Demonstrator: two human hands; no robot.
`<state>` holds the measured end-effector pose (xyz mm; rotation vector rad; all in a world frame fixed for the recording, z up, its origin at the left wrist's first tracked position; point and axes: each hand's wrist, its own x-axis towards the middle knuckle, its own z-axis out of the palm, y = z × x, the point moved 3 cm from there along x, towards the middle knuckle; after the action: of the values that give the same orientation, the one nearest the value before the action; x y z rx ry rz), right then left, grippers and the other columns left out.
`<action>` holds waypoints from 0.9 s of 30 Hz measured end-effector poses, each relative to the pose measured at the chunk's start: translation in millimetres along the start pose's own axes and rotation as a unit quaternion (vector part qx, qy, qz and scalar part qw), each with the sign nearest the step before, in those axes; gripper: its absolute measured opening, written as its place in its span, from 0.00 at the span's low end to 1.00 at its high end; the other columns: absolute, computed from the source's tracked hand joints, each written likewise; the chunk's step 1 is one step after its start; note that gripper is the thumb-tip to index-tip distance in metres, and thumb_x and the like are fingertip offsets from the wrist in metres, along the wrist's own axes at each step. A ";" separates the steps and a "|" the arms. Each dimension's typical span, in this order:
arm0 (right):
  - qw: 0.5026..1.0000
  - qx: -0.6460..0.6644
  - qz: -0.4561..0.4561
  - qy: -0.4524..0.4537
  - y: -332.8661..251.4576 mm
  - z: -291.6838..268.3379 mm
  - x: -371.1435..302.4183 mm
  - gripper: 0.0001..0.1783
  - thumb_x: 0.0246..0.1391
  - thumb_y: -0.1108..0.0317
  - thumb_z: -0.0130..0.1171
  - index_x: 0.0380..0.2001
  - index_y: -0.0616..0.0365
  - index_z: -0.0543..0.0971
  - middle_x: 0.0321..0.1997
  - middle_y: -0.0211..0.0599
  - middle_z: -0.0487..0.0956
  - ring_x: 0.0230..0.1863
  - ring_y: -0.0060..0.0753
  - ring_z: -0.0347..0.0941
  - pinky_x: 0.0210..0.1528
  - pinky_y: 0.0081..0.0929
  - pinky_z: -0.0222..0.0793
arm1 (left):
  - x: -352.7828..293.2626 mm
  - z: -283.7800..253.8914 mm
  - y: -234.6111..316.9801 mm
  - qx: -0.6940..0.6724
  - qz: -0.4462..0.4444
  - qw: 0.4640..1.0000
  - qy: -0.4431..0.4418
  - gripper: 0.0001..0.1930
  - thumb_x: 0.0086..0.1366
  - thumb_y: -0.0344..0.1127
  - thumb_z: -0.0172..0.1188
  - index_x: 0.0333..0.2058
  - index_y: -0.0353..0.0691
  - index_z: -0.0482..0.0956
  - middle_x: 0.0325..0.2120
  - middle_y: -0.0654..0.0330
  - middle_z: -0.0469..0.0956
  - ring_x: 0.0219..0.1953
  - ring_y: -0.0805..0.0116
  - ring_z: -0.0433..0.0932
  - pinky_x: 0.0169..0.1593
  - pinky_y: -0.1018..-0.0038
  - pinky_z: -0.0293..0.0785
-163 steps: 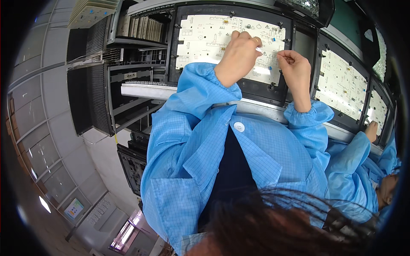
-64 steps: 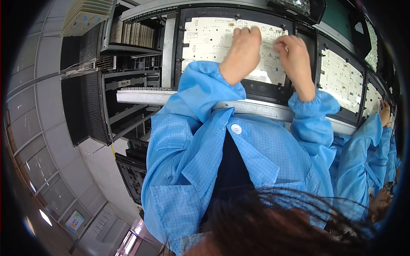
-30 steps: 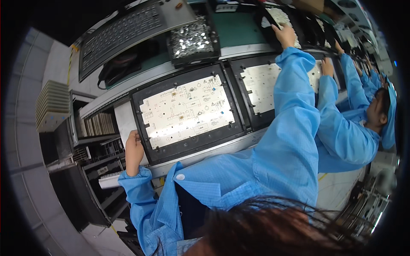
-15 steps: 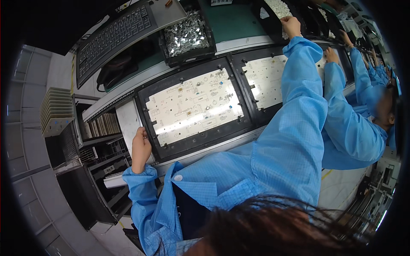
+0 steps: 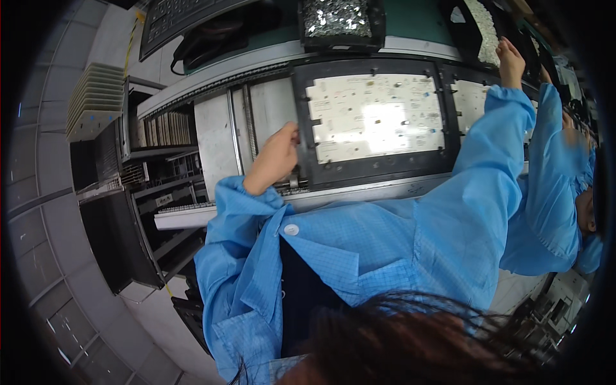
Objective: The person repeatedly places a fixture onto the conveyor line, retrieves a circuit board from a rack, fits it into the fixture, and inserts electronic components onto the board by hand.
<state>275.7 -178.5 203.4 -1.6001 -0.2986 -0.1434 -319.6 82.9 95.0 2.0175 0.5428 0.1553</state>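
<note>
A white circuit board with a few small parts on it lies in a black carrier frame on the rails. At the frame's left edge, my left hand has its fingers curled against the frame; the fingertips are partly hidden. My right hand is raised at the far right beside a black bin holding small white parts. Its fingers are closed together, and anything between them is too small to make out. A second white board in a black frame adjoins on the right, partly covered by my right sleeve.
A black bin of shiny metal parts stands behind the rail. At the far left are a keyboard, stacked boards and a rack of boards. A co-worker's blue sleeve is close on my right.
The carrier frame has slid right along the rails, with my left hand following its edge and more rail showing. The view has shifted too. My right hand stays by the white-parts bin.
</note>
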 end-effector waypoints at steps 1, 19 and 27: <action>1.000 -0.001 0.004 -0.008 0.8 4.8 -10.8 0.17 0.55 0.76 0.62 0.48 0.72 0.78 0.38 0.41 0.81 0.35 0.29 0.78 0.39 0.20 0.76 | 0.1 -1.4 -2.6 -0.003 0.010 1.000 -0.006 0.14 0.61 0.20 0.45 0.46 0.32 0.69 0.35 0.43 0.78 0.41 0.47 0.80 0.47 0.63 0.74; 0.935 -0.135 0.176 -0.275 -14.8 102.1 -313.5 0.13 0.64 0.68 0.55 0.46 0.67 0.78 0.35 0.32 0.81 0.32 0.15 0.72 0.33 0.13 0.65 | -105.2 -76.6 -77.3 -0.222 -0.075 0.956 0.178 0.18 0.72 0.32 0.50 0.58 0.33 0.69 0.47 0.54 0.79 0.48 0.69 0.76 0.53 0.75 0.70; 0.919 -0.341 0.054 -0.191 -7.4 118.6 -320.6 0.16 0.54 0.62 0.66 0.39 0.65 0.82 0.31 0.27 0.81 0.30 0.12 0.69 0.31 0.11 0.62 | -114.4 -83.5 -97.3 -0.323 -0.138 0.912 0.212 0.16 0.72 0.32 0.51 0.55 0.31 0.71 0.45 0.55 0.79 0.47 0.72 0.76 0.52 0.77 0.70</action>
<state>-43.8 -93.3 116.2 -2.3389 -0.4967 0.1783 -479.4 138.9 65.6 1.2431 0.9063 0.5355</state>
